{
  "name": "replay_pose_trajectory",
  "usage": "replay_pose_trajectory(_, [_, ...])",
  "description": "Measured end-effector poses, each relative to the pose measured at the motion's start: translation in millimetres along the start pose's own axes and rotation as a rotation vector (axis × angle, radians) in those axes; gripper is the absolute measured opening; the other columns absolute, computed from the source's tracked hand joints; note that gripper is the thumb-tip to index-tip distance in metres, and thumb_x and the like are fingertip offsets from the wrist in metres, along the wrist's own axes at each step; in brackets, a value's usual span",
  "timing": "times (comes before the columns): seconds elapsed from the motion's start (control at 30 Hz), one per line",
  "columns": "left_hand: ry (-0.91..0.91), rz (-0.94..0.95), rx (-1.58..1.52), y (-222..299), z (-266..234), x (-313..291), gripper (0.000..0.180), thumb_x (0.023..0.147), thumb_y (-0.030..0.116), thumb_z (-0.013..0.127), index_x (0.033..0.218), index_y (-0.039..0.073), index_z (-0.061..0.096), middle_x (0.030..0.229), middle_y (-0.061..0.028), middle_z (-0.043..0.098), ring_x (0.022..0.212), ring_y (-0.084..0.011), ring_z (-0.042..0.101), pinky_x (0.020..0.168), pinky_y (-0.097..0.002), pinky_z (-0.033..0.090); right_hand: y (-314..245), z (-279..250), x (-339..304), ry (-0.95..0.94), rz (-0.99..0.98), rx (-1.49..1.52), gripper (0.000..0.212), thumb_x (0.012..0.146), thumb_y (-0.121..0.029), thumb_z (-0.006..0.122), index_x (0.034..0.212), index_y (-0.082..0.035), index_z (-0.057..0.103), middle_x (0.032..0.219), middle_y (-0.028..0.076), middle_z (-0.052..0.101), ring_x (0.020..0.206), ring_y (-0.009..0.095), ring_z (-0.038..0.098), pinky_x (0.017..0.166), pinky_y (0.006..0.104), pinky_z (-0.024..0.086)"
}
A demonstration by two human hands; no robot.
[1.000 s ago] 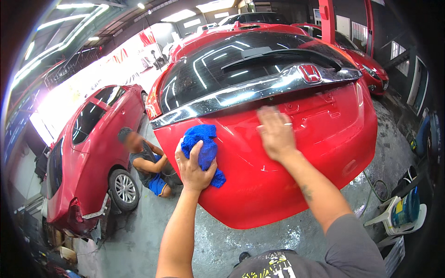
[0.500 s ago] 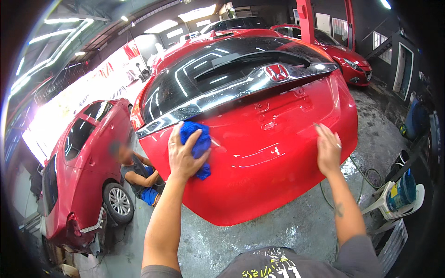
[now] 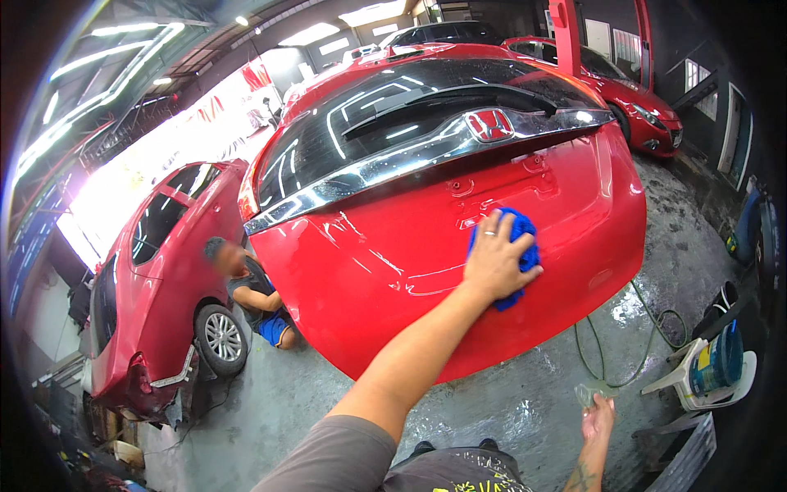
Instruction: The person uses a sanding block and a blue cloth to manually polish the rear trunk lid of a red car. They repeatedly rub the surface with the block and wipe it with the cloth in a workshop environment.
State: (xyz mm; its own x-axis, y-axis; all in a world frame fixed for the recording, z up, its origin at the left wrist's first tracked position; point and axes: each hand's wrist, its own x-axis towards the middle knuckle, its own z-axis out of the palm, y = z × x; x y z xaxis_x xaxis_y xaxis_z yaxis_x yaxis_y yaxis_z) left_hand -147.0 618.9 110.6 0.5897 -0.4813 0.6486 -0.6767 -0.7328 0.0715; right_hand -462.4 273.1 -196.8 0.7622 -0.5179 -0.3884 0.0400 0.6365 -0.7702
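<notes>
My left hand [image 3: 497, 256] presses a bunched blue cloth [image 3: 525, 238] flat against the glossy red tailgate [image 3: 369, 328] of a car, a little right of its middle. The fingers curl over the cloth, and a ring shows on one. Lower right, my right hand [image 3: 598, 416] is lifted off the panel, over the floor, its fingers pinched at the edge of a small see-through piece [image 3: 592, 394] whose kind I cannot make out. A chrome strip [image 3: 369, 179] with a red emblem [image 3: 489, 125] crosses above the panel, under the dark rear window [image 3: 344, 139].
Left, a person [image 3: 258, 295] crouches beside a red car [image 3: 168, 271] with a damaged end. A green hose [image 3: 602, 361] lies on the wet floor at right, near a bucket [image 3: 715, 361] on a white plastic chair [image 3: 680, 385]. Another red car [image 3: 631, 98] stands behind a red post [image 3: 564, 41].
My left hand has slid the blue cloth rightward across the tailgate. My right hand has come off the panel and down toward me, with a see-through piece now at its fingertips.
</notes>
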Motion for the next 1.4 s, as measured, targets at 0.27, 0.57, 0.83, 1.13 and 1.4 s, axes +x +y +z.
replay_pose_trajectory(0.27, [-0.060,0.121,-0.016,6,-26,-40,0.051,0.084,0.042,0.093,0.128,0.024,0.074,0.145,-0.0258,0.063,0.132,-0.0494,0.062,0.113,-0.0621,0.053,-73,195,0,-0.381,0.034,0.242,0.038,0.109,-0.011,0.074,0.145,-0.012,0.065,0.133,0.005,0.075,0.120,0.020,0.071,0.099,0.0394,0.055])
replay_pose_trajectory(0.57, [-0.083,-0.007,0.307,-134,-177,-132,0.055,0.085,0.050,0.092,0.131,0.025,0.078,0.145,-0.0230,0.060,0.136,-0.0486,0.058,0.119,-0.0623,0.045,-94,376,0,-0.633,-0.408,-0.004,0.026,0.116,0.000,0.055,0.142,-0.001,0.056,0.145,0.022,0.073,0.135,0.028,0.071,0.118,0.0450,0.055])
replay_pose_trajectory(0.83, [-0.098,0.071,0.188,-198,-213,-223,0.080,0.082,0.067,0.091,0.151,0.030,0.070,0.175,-0.0244,0.038,0.165,-0.0534,0.033,0.135,-0.0683,0.030,-47,478,-42,-0.450,-1.590,-1.215,0.037,0.107,-0.008,0.064,0.143,-0.004,0.070,0.156,0.023,0.065,0.144,0.042,0.063,0.125,0.0560,0.048])
replay_pose_trajectory(1.13, [0.099,-0.056,0.095,-225,-225,-262,0.077,0.075,0.042,0.098,0.146,0.029,0.072,0.173,-0.0239,0.044,0.160,-0.0548,0.041,0.129,-0.0674,0.037,-44,418,-5,-0.357,-1.540,-1.585,0.051,0.110,-0.015,0.058,0.159,0.000,0.060,0.163,0.025,0.062,0.160,0.041,0.051,0.137,0.0555,0.036])
replay_pose_trajectory(1.4, [0.106,-0.031,0.075,-234,-228,-263,0.074,0.073,0.042,0.097,0.143,0.030,0.075,0.170,-0.0229,0.048,0.158,-0.0529,0.045,0.129,-0.0661,0.037,61,536,-122,-0.723,-1.532,-1.490,0.062,0.110,-0.021,0.056,0.168,0.001,0.050,0.173,0.027,0.052,0.164,0.042,0.048,0.138,0.0583,0.032])
